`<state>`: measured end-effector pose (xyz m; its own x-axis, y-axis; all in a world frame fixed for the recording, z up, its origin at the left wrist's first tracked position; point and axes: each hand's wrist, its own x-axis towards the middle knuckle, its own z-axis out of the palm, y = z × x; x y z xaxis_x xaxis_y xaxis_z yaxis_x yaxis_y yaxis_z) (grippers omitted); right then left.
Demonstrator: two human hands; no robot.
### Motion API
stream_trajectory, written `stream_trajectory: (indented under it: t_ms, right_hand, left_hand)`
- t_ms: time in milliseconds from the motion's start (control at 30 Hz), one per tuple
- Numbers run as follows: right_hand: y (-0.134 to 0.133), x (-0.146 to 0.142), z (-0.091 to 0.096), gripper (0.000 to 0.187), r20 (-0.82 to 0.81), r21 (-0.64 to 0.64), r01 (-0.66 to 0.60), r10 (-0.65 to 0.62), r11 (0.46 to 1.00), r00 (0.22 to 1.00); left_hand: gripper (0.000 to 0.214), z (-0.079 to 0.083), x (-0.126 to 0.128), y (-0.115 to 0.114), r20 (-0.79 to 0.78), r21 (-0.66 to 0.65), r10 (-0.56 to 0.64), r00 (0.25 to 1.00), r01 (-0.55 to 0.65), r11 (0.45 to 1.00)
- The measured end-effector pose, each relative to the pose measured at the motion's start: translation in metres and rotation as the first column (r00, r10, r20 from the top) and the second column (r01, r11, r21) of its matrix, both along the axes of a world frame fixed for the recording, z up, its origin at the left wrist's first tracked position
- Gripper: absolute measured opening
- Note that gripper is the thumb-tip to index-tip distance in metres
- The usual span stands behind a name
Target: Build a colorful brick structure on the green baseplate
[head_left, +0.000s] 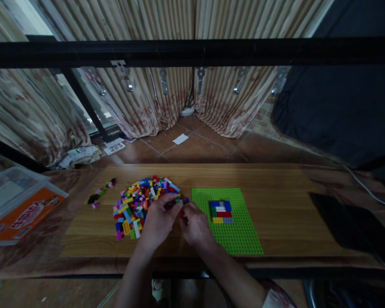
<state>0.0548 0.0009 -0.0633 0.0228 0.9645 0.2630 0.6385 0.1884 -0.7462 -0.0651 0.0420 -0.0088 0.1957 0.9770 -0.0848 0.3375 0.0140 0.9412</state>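
The left hand (158, 220) and right hand (196, 226) press close together at lower center, fingers pinching a small red brick (181, 212), partly hidden. A heap of colorful bricks (137, 205) touches the left hand. To the right, a green baseplate (243, 233) holds a small striped block of bricks (221, 212), all on a wooden table (275, 214).

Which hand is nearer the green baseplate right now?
Right. The right hand overlaps the baseplate's left edge in this view. The left hand is farther from it, on the right hand's far side, at the edge of the pile of plastic bricks.
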Motion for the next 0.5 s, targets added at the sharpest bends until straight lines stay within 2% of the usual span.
stream_trajectory:
  t_ms: [133, 300, 367, 433, 500]
  right_hand:
    - [-0.007, 0.014, 0.011, 0.024, -0.041, 0.007, 0.026, -0.025, 1.000, 0.999]
    - [-0.017, 0.070, 0.028, 0.023, -0.090, 0.020, 0.185, -0.182, 0.983, 0.979]
    - [-0.019, 0.097, 0.029, 0.023, -0.114, 0.017, 0.284, -0.280, 0.959, 0.953]
    - [-0.020, 0.122, 0.027, 0.022, -0.177, -0.018, 0.411, -0.407, 0.911, 0.896]
    - [-0.020, 0.142, 0.023, 0.024, -0.231, -0.047, 0.472, -0.470, 0.880, 0.852]
  left_hand:
    - [0.025, -0.002, 0.018, -0.006, -0.061, 0.082, -0.046, 0.997, 0.051, 0.995]
    - [0.030, -0.010, 0.046, -0.014, -0.146, 0.178, -0.080, 0.986, 0.105, 0.978]
    - [0.034, -0.014, 0.060, -0.016, -0.208, 0.201, -0.058, 0.976, 0.101, 0.974]
    - [0.034, -0.018, 0.073, -0.018, -0.261, 0.226, -0.057, 0.964, 0.118, 0.967]
    - [0.029, -0.020, 0.086, -0.017, -0.302, 0.260, -0.082, 0.950, 0.165, 0.951]
